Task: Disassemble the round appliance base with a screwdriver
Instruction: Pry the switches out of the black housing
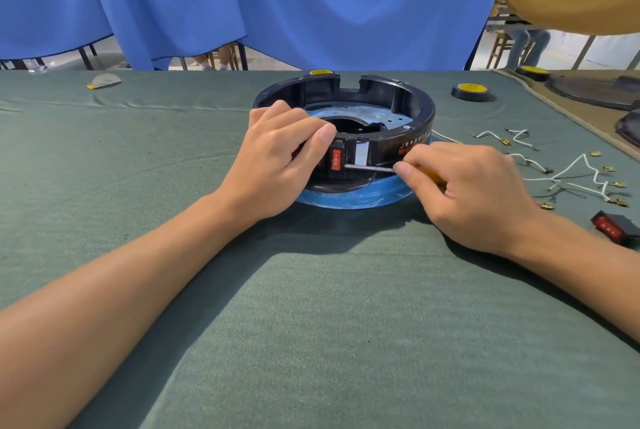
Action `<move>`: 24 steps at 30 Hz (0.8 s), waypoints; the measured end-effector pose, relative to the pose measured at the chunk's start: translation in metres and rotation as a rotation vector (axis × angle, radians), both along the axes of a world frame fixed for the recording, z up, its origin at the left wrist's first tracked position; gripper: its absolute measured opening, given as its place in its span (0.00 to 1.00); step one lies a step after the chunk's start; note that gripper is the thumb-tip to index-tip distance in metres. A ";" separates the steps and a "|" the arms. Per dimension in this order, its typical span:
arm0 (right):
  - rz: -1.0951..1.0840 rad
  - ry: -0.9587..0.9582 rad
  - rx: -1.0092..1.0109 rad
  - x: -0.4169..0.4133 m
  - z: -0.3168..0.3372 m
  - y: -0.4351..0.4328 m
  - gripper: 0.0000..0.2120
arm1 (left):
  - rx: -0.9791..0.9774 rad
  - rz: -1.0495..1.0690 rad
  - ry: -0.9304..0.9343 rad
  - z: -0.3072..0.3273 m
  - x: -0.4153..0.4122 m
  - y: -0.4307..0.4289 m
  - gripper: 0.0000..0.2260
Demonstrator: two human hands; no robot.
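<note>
The round black appliance base (408,106) stands upside down on a blue film-covered rim at the table's middle. A red rocker switch (336,160) sits in its near wall, next to an empty rectangular slot. My left hand (277,155) grips the near wall by the switch, thumb on top of the rim. My right hand (474,186) grips a yellow-handled screwdriver (370,168). Its metal shaft lies level and its tip touches the switch's right edge.
Green cloth (311,290) covers the table. Loose white wires with brass terminals (575,175) lie to the right, with a removed red switch (614,227) nearer. A black tape roll (471,92) sits behind. Black parts rest on a tan mat far right.
</note>
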State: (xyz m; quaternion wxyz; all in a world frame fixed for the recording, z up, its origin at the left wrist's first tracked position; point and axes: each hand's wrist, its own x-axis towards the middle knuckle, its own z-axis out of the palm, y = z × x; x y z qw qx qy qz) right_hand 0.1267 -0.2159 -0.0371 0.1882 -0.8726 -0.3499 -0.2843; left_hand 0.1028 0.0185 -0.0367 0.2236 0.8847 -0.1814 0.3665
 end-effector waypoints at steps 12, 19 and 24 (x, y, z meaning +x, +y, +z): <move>-0.076 -0.252 -0.048 -0.009 0.001 0.005 0.16 | 0.010 -0.012 0.027 0.001 -0.002 0.001 0.21; 0.037 0.007 0.113 -0.009 -0.004 0.008 0.13 | 0.012 -0.003 0.050 0.003 -0.003 0.002 0.22; 0.050 0.028 0.125 -0.011 -0.004 0.007 0.15 | 0.020 -0.004 0.053 0.003 -0.004 0.003 0.20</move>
